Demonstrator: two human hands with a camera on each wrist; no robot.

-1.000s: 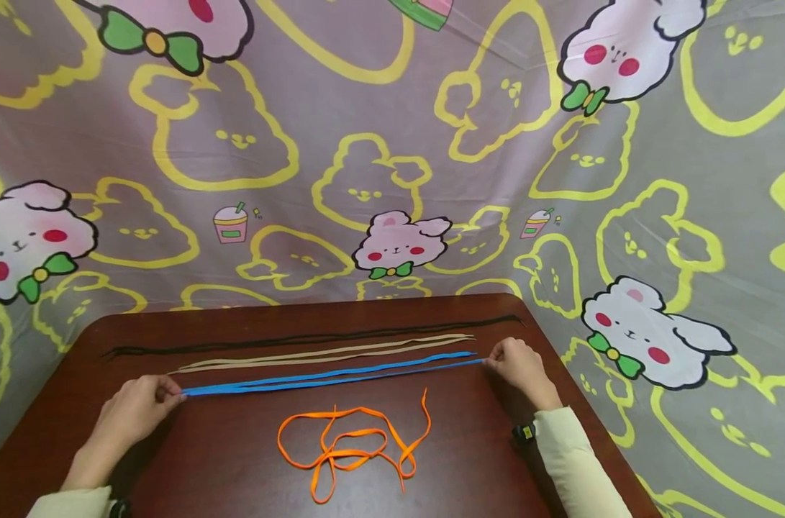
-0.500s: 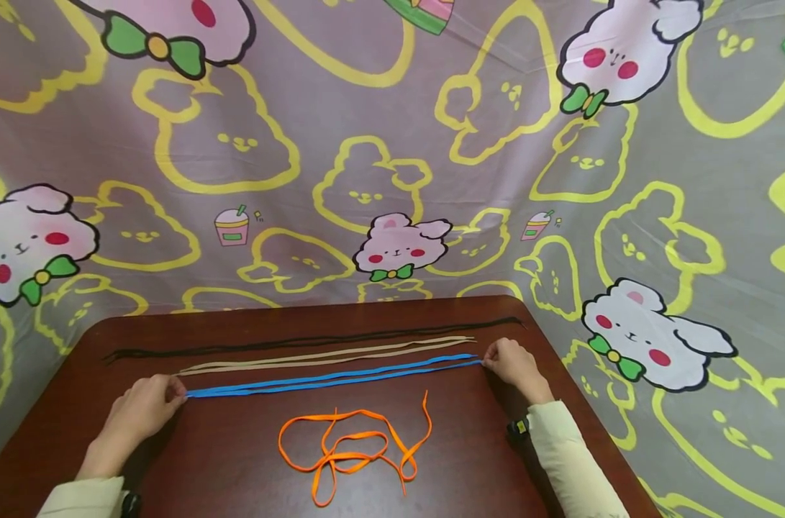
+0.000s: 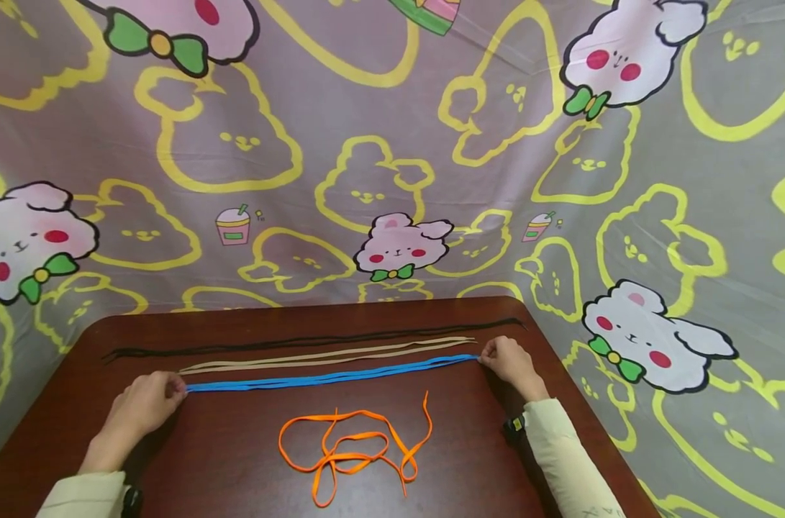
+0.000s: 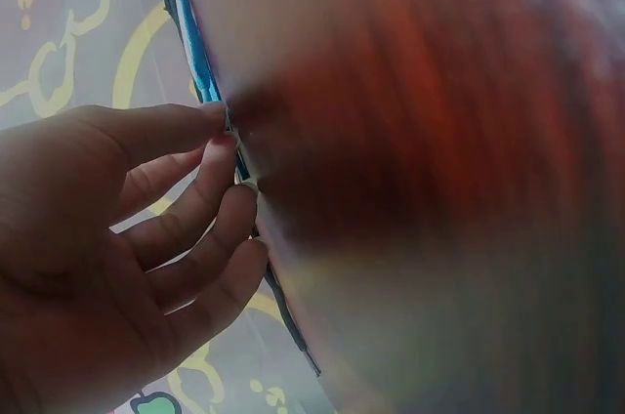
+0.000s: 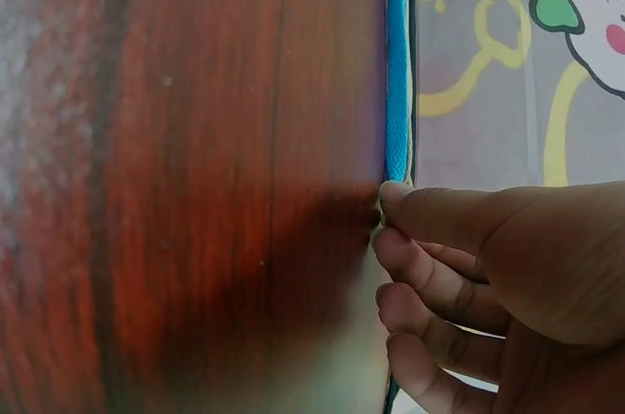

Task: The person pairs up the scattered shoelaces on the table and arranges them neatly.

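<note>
A blue shoelace [image 3: 327, 379], doubled into two near-parallel strands, runs across the dark wooden table [image 3: 224, 460]. My left hand [image 3: 141, 404] pinches its left end between thumb and index finger; the left wrist view shows the blue lace [image 4: 191, 33] leading up from those fingertips. At the other end my right hand [image 3: 512, 365] pinches the lace's tips, and the right wrist view has the blue lace [image 5: 396, 72] rising from the thumb. Nearer to me lies an orange shoelace [image 3: 360, 434] in loose loops, touched by neither hand.
Behind the blue lace a beige shoelace [image 3: 327, 354] lies doubled and stretched out. Farther back is a dark shoelace [image 3: 314, 338], also laid lengthwise. A patterned cloth [image 3: 282, 194] hangs around the table's back and right side.
My right hand has shifted slightly up and left with the lace end. The two blue strands now lie closer together. My left hand has barely moved, still pinching its end.
</note>
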